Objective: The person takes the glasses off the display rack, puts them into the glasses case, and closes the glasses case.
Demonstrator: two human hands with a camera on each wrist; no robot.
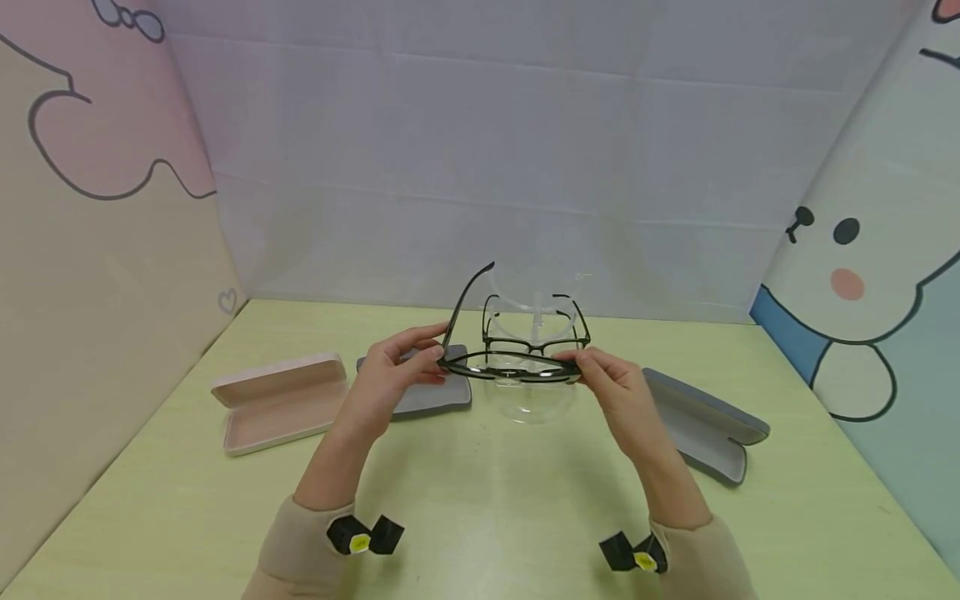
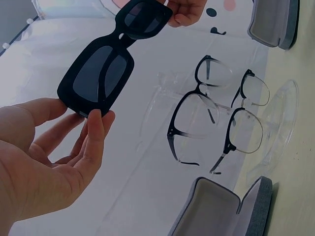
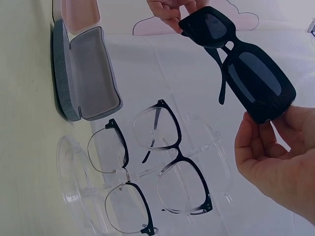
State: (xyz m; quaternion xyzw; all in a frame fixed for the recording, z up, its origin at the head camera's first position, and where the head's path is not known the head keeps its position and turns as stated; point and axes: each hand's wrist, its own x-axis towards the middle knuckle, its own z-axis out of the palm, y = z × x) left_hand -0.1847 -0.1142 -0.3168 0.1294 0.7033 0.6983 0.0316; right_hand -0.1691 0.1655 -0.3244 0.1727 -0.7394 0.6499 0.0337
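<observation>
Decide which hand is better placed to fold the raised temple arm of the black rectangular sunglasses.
Probably the left. The left hand pinches the black rectangular sunglasses at the end where the temple arm stands open. The right hand grips the opposite end.

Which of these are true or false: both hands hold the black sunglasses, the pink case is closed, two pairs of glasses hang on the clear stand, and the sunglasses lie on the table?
1. Both the left hand and the right hand hold the black sunglasses. True.
2. The pink case is closed. False: it lies open.
3. Two pairs of clear-lens glasses hang on the clear stand. True.
4. The sunglasses lie on the table. False: they are held above it.
</observation>
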